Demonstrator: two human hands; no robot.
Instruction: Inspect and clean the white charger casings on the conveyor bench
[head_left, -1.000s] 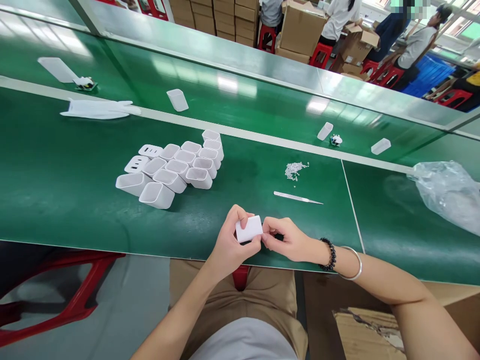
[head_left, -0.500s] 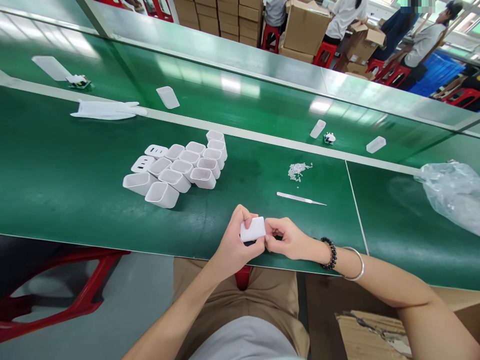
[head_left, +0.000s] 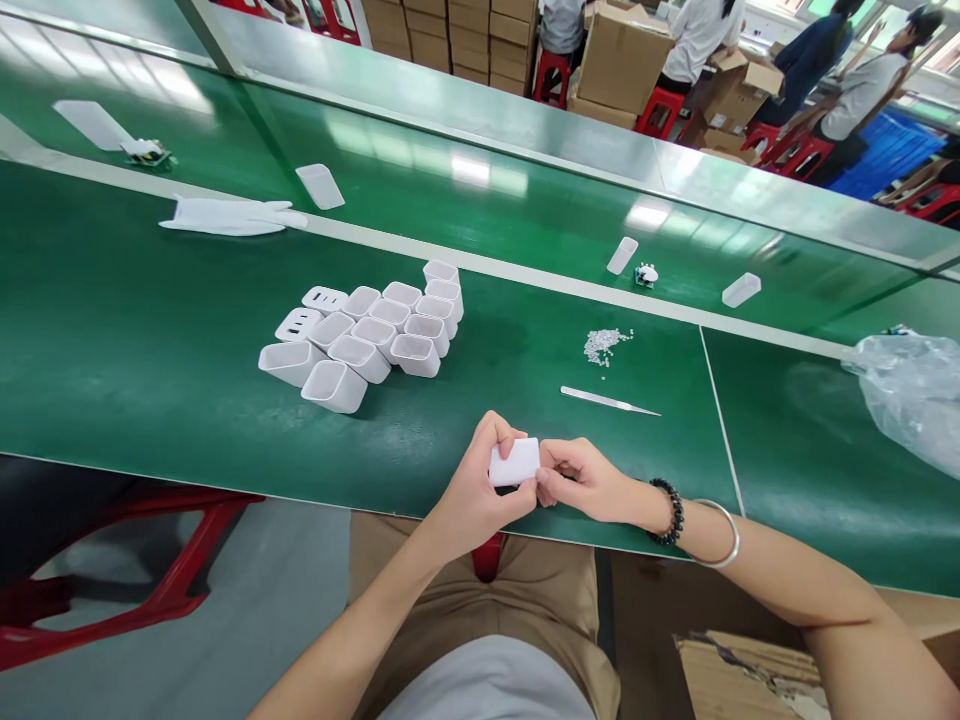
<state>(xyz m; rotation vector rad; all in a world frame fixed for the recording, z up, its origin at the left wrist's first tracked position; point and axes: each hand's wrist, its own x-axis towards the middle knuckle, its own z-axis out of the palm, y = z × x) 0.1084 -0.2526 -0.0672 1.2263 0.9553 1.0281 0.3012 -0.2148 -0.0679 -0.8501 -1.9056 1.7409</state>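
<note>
A small white plastic case [head_left: 517, 463] is held over the near edge of the green bench, with my left hand [head_left: 487, 485] closed around its left side, thumb on top. At the case's right end, the fingers of my right hand [head_left: 581, 480] are pinched together and touch its edge; anything small between them is hidden. Beyond my right hand lie metal tweezers [head_left: 609, 401] and a pile of tiny clear pieces [head_left: 604, 345]. To the left stands a cluster of white open-topped housings [head_left: 335, 386], with two slotted white faces [head_left: 298, 323] at its left side.
Past a pale dividing strip [head_left: 525, 283], the far green lane carries white housings [head_left: 321, 186] and small circuit boards [head_left: 646, 275]. A white glove [head_left: 225, 216] lies near the strip. At right is a clear plastic bag [head_left: 911, 390]. A red stool [head_left: 172, 570] stands at lower left; people sit beyond.
The housings and circuit boards on the far lane have shifted left relative to the near bench. The view has moved slightly. Both hands keep nearly the same pose on the case.
</note>
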